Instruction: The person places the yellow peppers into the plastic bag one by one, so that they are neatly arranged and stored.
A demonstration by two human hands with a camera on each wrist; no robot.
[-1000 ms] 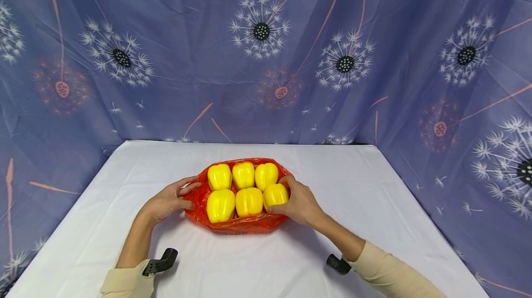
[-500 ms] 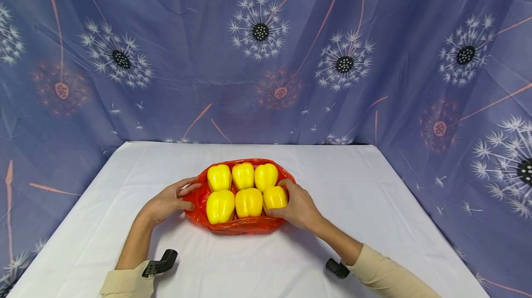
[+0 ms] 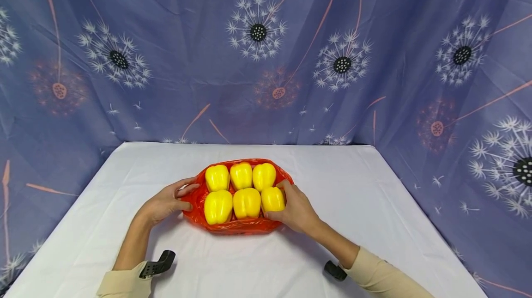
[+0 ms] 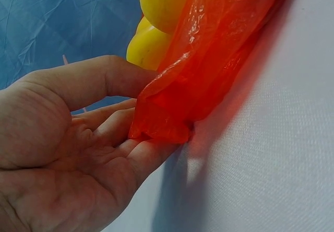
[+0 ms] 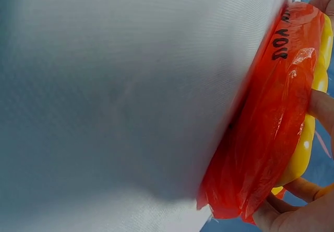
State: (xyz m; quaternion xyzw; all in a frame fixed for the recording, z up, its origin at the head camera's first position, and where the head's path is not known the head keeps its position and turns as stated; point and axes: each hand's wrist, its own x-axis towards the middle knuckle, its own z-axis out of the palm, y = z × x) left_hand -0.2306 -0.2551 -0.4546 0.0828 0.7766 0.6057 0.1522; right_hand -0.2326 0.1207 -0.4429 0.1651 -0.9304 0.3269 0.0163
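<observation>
Several yellow bell peppers (image 3: 247, 203) stand in two rows inside an opened red plastic bag (image 3: 243, 228) on the table. The left hand (image 3: 163, 203) holds the bag's left edge; in the left wrist view the thin plastic (image 4: 172, 114) lies between thumb and fingers. At the other end, the right hand (image 3: 296, 209) grips the front-right bell pepper (image 3: 273, 199), thumb in front and fingers behind. The right wrist view shows the bag's side (image 5: 266, 122) with dark printed letters, and part of the right hand (image 5: 305, 211). The right palm hides that pepper's outer side.
A white cloth covers the table (image 3: 232, 265). A blue curtain (image 3: 187, 57) with dandelion prints hangs behind it and along both sides. Each wrist wears a black camera mount (image 3: 158, 264) near the beige sleeve (image 3: 126, 282).
Both hands keep their holds, and the peppers stay in the same arrangement. The whole head view has shifted slightly, with everything appearing a little further left.
</observation>
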